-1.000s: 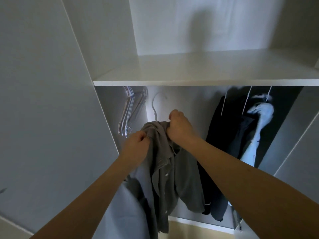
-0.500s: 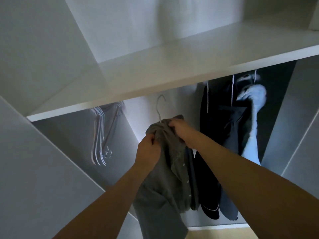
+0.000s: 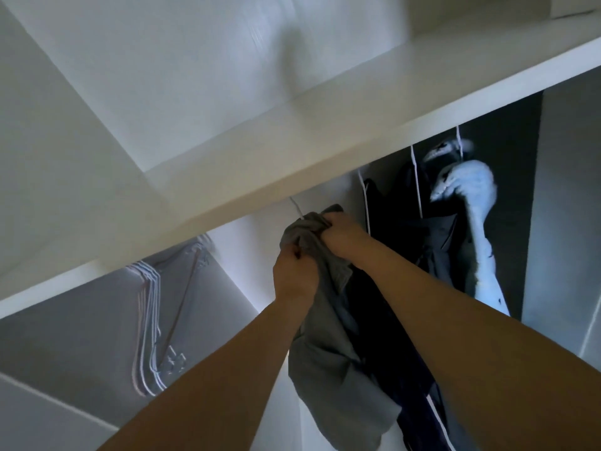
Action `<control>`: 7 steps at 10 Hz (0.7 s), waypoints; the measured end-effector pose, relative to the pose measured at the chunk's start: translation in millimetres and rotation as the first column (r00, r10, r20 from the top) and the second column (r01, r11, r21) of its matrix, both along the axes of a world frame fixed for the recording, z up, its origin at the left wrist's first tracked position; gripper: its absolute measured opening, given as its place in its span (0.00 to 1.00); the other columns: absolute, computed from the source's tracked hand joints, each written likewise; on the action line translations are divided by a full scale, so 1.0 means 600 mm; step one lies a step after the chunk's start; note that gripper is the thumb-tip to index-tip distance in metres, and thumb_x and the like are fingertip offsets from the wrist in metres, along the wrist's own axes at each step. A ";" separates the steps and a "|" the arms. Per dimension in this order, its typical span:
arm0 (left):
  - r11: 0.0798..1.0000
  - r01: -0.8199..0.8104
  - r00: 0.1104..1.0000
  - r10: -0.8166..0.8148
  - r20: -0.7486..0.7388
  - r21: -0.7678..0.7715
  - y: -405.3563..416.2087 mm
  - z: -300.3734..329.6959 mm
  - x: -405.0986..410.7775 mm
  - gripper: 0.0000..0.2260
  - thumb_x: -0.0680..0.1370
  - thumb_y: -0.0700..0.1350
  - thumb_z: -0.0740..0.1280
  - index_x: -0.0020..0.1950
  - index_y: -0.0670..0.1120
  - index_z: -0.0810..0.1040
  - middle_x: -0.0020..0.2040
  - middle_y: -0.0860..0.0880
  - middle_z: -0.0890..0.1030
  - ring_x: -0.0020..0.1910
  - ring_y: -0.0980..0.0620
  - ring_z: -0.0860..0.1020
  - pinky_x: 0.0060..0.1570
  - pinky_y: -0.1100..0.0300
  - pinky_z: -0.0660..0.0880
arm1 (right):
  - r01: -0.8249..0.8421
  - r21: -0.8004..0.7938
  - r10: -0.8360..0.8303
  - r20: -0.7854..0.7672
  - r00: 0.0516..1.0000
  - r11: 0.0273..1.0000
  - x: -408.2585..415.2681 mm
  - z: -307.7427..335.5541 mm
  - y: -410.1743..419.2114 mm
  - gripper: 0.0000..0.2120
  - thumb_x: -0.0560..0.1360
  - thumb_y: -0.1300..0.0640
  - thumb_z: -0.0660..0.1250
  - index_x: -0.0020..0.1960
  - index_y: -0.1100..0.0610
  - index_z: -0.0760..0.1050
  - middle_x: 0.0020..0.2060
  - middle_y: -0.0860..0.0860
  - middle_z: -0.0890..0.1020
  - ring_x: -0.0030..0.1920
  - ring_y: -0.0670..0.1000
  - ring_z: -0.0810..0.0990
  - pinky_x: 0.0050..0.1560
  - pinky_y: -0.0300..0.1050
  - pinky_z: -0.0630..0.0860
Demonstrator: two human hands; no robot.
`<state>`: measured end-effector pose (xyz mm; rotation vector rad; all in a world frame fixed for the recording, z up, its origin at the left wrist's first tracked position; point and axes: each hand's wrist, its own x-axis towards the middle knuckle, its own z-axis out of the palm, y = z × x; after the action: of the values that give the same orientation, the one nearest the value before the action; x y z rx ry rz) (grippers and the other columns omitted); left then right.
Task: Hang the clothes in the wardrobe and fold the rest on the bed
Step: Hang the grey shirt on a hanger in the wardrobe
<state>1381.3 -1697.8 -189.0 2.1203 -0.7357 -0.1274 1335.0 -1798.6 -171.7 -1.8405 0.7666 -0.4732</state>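
A grey button shirt (image 3: 328, 362) hangs on a white hanger whose hook (image 3: 296, 207) reaches up behind the wardrobe shelf edge. My left hand (image 3: 294, 276) grips the shirt's left shoulder just below the collar. My right hand (image 3: 341, 234) grips the bunched collar at the top of the hanger. The rail itself is hidden behind the shelf. The shirt's lower part drapes down between my forearms.
The white shelf (image 3: 325, 148) runs across above my hands. Several empty white hangers (image 3: 149, 327) hang at the left. Dark garments (image 3: 400, 288) and a pale blue one (image 3: 478, 229) hang close on the right. White side panels close both sides.
Both hands have lifted the shirt and hanger higher toward the shelf, and the hook now disappears behind its edge. My view has tilted left and moved closer.
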 end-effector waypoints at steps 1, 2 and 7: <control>1.000 -0.009 0.999 0.008 -0.042 -0.026 -0.033 0.009 0.003 0.10 0.81 0.39 0.56 0.56 0.40 0.75 0.46 0.45 0.77 0.45 0.49 0.74 0.53 0.55 0.75 | -0.008 0.004 0.008 -0.016 1.000 1.000 0.000 0.005 -0.025 0.15 0.80 0.61 0.56 0.58 0.68 0.76 0.53 0.62 0.78 0.48 0.55 0.75 0.51 0.45 0.70; 1.000 -0.003 0.999 0.002 -0.054 -0.026 -0.059 0.010 0.008 0.12 0.79 0.37 0.56 0.57 0.39 0.76 0.45 0.43 0.76 0.45 0.44 0.75 0.47 0.57 0.73 | 0.015 0.074 -0.019 0.047 0.999 0.997 0.003 0.001 -0.056 0.12 0.79 0.62 0.57 0.54 0.66 0.77 0.46 0.60 0.77 0.43 0.54 0.75 0.50 0.48 0.72; 0.992 -0.037 0.986 0.017 -0.169 -0.119 -0.131 0.009 0.008 0.13 0.76 0.35 0.56 0.53 0.41 0.78 0.41 0.45 0.77 0.38 0.46 0.75 0.41 0.54 0.75 | 0.108 0.297 -0.172 0.200 0.965 0.949 0.015 -0.013 -0.112 0.15 0.79 0.66 0.54 0.62 0.66 0.73 0.42 0.56 0.76 0.39 0.52 0.74 0.42 0.45 0.73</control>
<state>1386.3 -1776.2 -183.3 1.9753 -0.6001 -0.2374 1343.9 -1865.8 -179.4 -1.4437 0.7712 -0.6174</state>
